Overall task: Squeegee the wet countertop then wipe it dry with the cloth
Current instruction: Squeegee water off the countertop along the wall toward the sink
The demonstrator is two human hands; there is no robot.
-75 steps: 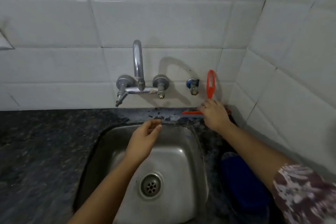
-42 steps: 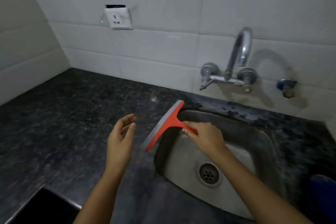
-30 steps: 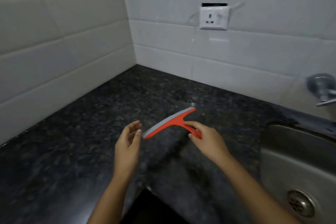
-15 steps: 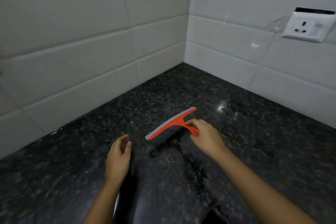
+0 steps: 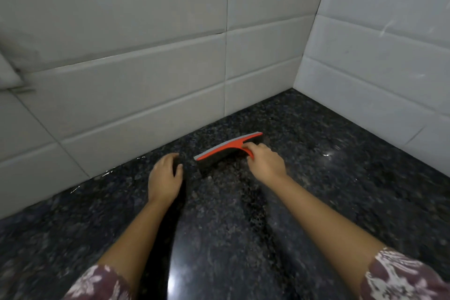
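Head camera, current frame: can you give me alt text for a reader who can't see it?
A right hand holds a red squeegee by its handle, blade down on a dark speckled countertop near a white-tiled wall corner. The left hand rests empty on the counter beside it.

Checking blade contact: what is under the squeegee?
The dark speckled countertop lies under the red squeegee, held by the right hand. Shadow hides the blade's edge, so contact is unclear.

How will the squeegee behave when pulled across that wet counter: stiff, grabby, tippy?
The squeegee looks like thin moulded plastic, so probably light and stiff. Its grey blade edge is likely the only flexible part. The right hand grips only the short handle, so the wide head may twist under uneven pressure. The counter shows wet glints, so it should glide more than grab.
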